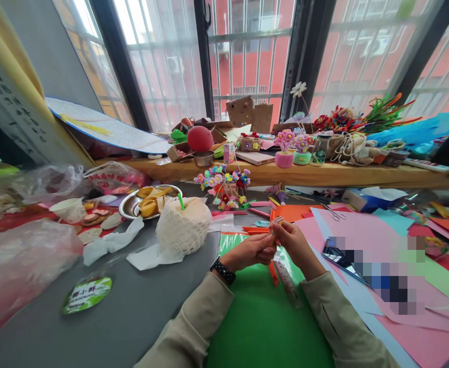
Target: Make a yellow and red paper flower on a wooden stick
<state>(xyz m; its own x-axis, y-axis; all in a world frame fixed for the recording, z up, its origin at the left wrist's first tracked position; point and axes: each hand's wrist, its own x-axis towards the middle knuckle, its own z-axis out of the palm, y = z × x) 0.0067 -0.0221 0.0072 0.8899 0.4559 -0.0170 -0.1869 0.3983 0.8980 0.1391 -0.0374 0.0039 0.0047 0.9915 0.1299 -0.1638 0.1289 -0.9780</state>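
Above the green sheet [263, 312], my left hand [253, 250] and my right hand [290, 236] meet with fingertips pinched together. Between them is a small, light-coloured piece with striped markings [277, 221]; fingers cover most of it, and its kind is unclear. Both hands appear to grip it. A dark watch with white dots [223, 271] circles my left wrist. Just below the hands lie a narrow orange strip [273, 274] and a clear sleeve with a dotted pattern [287, 281]. Orange paper [288, 213] lies behind them.
A coconut in white netting [183, 227] with a green straw stands left, near a metal bowl of peels [132, 203]. To the right are scissors [337, 214], a phone [343, 260] and pink paper [412, 332]. A flower bunch [224, 186] stands ahead before the wooden sill [247, 175].
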